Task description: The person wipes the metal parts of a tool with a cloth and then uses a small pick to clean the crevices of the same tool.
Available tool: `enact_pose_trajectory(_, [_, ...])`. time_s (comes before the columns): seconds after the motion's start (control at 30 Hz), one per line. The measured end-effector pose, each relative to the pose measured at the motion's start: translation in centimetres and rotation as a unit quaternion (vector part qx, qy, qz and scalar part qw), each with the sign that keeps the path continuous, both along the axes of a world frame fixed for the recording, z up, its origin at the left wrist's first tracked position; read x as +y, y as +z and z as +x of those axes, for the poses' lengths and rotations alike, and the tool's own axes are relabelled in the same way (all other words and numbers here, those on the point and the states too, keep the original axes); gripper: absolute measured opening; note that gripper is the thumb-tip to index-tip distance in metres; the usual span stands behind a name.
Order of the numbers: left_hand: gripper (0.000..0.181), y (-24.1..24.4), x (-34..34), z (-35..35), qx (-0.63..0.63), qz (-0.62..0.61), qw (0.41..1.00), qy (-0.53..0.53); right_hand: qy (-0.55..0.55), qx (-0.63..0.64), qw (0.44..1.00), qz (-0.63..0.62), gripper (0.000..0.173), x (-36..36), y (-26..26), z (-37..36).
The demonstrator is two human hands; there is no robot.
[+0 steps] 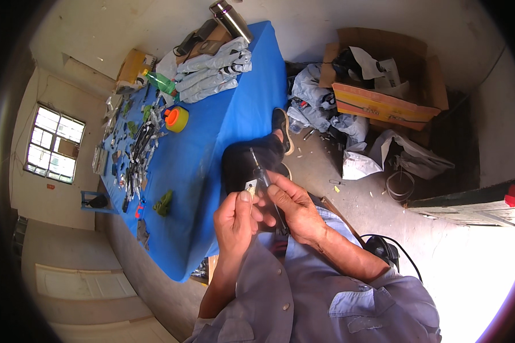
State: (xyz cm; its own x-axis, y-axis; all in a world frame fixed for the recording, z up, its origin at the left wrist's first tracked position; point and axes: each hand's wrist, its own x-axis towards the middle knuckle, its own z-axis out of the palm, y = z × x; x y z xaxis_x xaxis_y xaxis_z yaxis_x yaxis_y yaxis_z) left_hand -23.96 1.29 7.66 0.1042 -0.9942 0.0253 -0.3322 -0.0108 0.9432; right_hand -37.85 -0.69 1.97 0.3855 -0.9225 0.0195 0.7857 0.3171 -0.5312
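Note:
My left hand [235,222] pinches a small flat whitish piece [251,186] between thumb and fingers. A dark hole or spot shows near its top, and the fingers cover its lower part. My right hand [298,211] grips a slim black pen-like tool [262,176], tilted, with a thin metallic tip pointing up and away from me. Its rear end comes out below the right palm. Both hands are close together above my lap, the tool just beside the whitish piece. Whether the two touch, I cannot tell.
A blue-covered table [197,150] stands to the left, bearing many small parts [143,148], a tape roll [178,119], a green bottle [159,81], bagged bundles [214,70] and a steel flask [231,21]. Plastic bags [311,92] and an open cardboard box [382,103] lie beyond my feet.

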Motion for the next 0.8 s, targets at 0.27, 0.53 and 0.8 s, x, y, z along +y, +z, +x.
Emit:
enact_pose_trajectory(0.27, [0.032,-0.21,-0.12,-0.04,0.017,0.008,1.0,0.006,-0.012,-0.002,1.0,0.02,0.039,0.19,-0.11,0.56])
enact_pose_trajectory(0.53, [0.036,-0.26,-0.28,0.02,0.004,0.007,1.0,-0.008,-0.012,-0.017,0.999,0.027,0.039,0.3,-0.35,0.7])
enact_pose_trajectory(0.8, [0.035,-0.17,-0.44,0.39,0.0,0.015,1.0,-0.022,0.009,-0.087,0.995,0.052,0.038,0.41,-0.26,0.77])
